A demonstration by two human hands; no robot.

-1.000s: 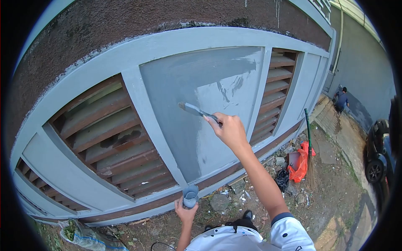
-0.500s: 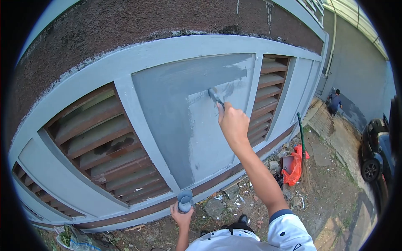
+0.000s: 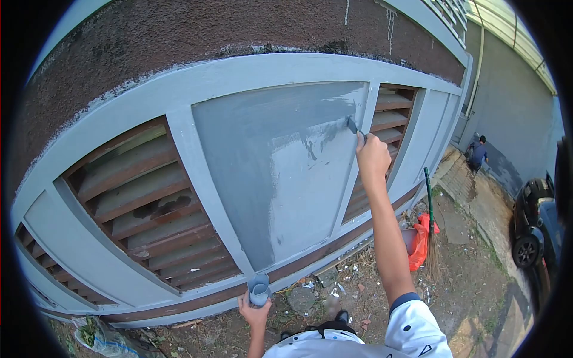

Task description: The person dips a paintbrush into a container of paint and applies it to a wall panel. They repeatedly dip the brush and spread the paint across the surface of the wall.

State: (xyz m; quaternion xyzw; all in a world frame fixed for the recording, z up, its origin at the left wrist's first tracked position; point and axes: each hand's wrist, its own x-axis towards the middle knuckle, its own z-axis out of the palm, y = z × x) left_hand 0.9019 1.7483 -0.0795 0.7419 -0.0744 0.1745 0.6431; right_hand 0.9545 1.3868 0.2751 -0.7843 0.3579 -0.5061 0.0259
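Observation:
My right hand (image 3: 374,157) is closed round the handle of a paintbrush (image 3: 353,125), whose bristles meet the wall panel (image 3: 310,185) near its upper right side. Darker grey wet paint covers the panel's top and left, while its lower right is lighter grey. Fresh dark streaks run just left of the brush. Low in front of me, my left hand (image 3: 255,310) grips a grey paint cup (image 3: 259,290) by its side, with grey paint inside.
Brown louvred vents (image 3: 161,203) flank the panel. A broom (image 3: 431,227) leans at the right beside a red plastic bag (image 3: 420,243). A clear bag with greenery (image 3: 98,337) lies lower left. Farther right are a crouching person (image 3: 478,155) and a dark car (image 3: 534,221). Rubble covers the ground.
My right hand has moved the paintbrush rightward across the panel, and new dark streaks show along its path. My left hand still holds the cup low down.

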